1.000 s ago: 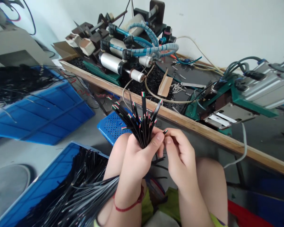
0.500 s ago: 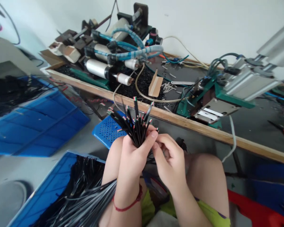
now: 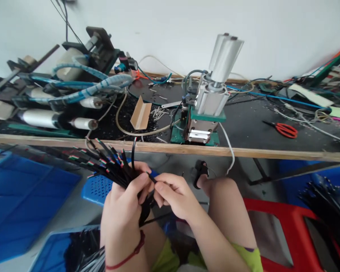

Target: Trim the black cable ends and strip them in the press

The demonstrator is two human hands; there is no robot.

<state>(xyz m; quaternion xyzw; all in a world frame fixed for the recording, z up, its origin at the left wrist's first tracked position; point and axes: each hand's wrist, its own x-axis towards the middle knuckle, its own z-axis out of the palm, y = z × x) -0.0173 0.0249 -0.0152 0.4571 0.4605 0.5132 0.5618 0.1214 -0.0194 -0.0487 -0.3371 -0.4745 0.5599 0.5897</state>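
Observation:
My left hand [image 3: 124, 200] is closed round a bundle of black cables [image 3: 107, 166] whose stripped ends show red, white and green cores and fan out up and to the left. My right hand [image 3: 174, 194] pinches one single black cable [image 3: 150, 177] at the bundle's right side, fingertips touching my left thumb. Both hands sit above my lap, just in front of the wooden bench edge [image 3: 243, 152]. A small pneumatic press [image 3: 208, 109] on a green base stands on the bench right behind my hands.
A larger machine with blue hoses [image 3: 73, 87] fills the bench's left. Red scissors [image 3: 285, 129] lie on the right of the bench. Blue crates [image 3: 22, 196] with black cables stand at the left and below, a red stool [image 3: 274, 215] at the right.
The view has swung right, so the press now stands centred and the hose machine sits far left. My left hand tilted the bundle leftward; my right hand still pinches one cable.

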